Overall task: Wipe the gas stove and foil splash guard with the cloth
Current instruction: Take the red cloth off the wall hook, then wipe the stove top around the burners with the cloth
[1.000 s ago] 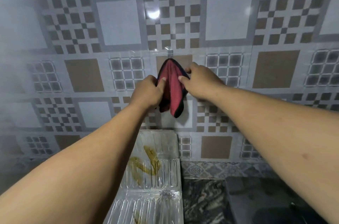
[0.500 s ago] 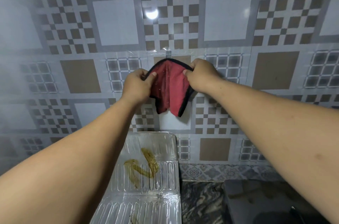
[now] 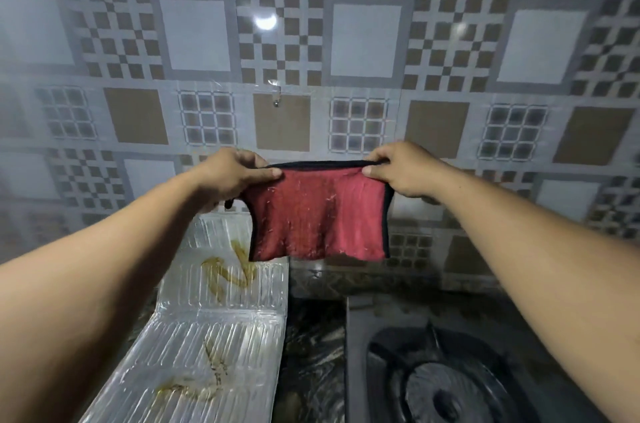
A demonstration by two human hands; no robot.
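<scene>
At centre frame, the left hand (image 3: 231,177) and right hand (image 3: 403,169) pinch a red cloth's (image 3: 318,215) top corners, stretching it flat. A stained foil splash guard (image 3: 211,322) lies at 7 o'clock, a gas stove (image 3: 446,374) at 5.

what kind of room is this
Most likely a home kitchen, at the cooking counter. A gas stove with a burner sits at lower right, a stained foil splash guard stands beside it on the left, and patterned wall tiles cover the wall behind.
</scene>
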